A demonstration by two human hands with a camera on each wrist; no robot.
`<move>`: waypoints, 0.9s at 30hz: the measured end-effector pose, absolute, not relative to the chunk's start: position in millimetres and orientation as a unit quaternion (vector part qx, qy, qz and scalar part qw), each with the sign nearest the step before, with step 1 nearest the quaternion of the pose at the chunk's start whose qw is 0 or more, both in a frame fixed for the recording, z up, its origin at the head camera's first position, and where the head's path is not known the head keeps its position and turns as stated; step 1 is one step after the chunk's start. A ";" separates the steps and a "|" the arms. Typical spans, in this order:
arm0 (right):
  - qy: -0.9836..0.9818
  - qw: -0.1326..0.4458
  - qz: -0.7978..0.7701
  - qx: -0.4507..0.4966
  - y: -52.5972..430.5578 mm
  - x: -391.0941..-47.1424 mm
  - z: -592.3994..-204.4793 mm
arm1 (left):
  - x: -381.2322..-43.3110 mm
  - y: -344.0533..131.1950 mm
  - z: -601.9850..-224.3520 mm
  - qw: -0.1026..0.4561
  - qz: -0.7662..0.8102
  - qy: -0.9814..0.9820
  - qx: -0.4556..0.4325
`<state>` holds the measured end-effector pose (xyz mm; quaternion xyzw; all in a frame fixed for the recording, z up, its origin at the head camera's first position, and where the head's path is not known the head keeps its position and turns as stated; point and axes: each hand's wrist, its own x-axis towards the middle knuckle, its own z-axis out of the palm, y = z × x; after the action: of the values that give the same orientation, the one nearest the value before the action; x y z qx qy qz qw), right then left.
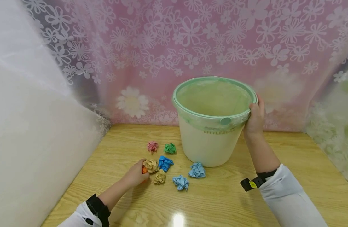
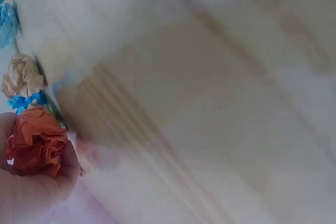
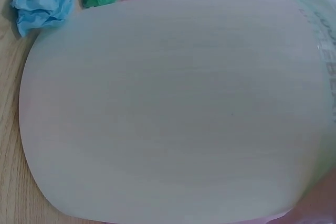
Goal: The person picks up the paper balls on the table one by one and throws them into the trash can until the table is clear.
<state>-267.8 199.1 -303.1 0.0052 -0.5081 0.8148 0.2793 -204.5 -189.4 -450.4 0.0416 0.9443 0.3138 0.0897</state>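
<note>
My left hand (image 1: 135,174) pinches an orange crumpled paper ball (image 2: 37,142) between thumb and fingers, low over the table. Close beside it lie two tan paper balls (image 1: 159,177) and a dark blue one (image 1: 165,163). At the right, my right hand (image 1: 255,121) grips the green rim of a white bucket (image 1: 209,142), thumb at the rim and fingers around its outer side. The bucket stands on the table, and its visible inside shows only green walls; its floor is hidden. In the right wrist view the bucket wall (image 3: 173,108) fills most of the picture.
Two light blue paper balls (image 1: 181,182) lie in front of the bucket. Farther back are a pink ball (image 1: 152,146) and a green ball (image 1: 170,148). A pink flowered curtain (image 1: 151,63) hangs behind the wooden table (image 1: 213,201), with a white sheet (image 1: 43,132) at the left.
</note>
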 end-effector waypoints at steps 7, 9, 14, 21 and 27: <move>-0.511 0.283 0.812 0.005 198.7 -270.0 -303.1 | -206.7 -190.7 -442.5 0.099 0.325 0.939 0.052; -0.514 0.283 0.810 0.004 198.8 -270.4 -303.4 | -207.0 -190.9 -440.1 0.110 0.329 0.936 0.059; -0.514 0.284 0.809 0.004 199.1 -270.4 -304.4 | -210.5 -190.5 -430.7 0.115 0.337 0.931 0.073; -0.514 0.289 0.808 0.004 198.9 -270.8 -304.7 | -218.3 -186.3 -416.9 0.092 0.362 0.924 0.082; -0.509 0.289 0.810 0.010 199.4 -270.3 -304.7 | -224.3 -175.3 -410.1 0.076 0.373 0.921 0.082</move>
<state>-270.3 199.4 -304.7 0.0099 -0.5091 0.8105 0.2894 -224.3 -175.3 -410.1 0.0823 0.9212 0.3726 0.0758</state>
